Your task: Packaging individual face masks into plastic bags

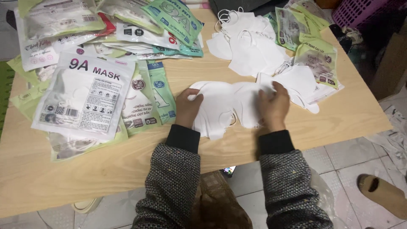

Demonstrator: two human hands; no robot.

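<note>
Hands [186, 108] [274, 106] press white masks [222, 106] near table edge [296, 146].

Between left hand [188, 106] and right hand [274, 106], on the table [127, 161]: a stack of masks [224, 106], touched by both. Left of the left hand: packets [85, 97], overlapping. Beyond the hands: a heap of loose masks [250, 46]. Beyond and right of the right hand: more packets [316, 59]. Under the table, near the wrists: a bag [220, 203].
</note>
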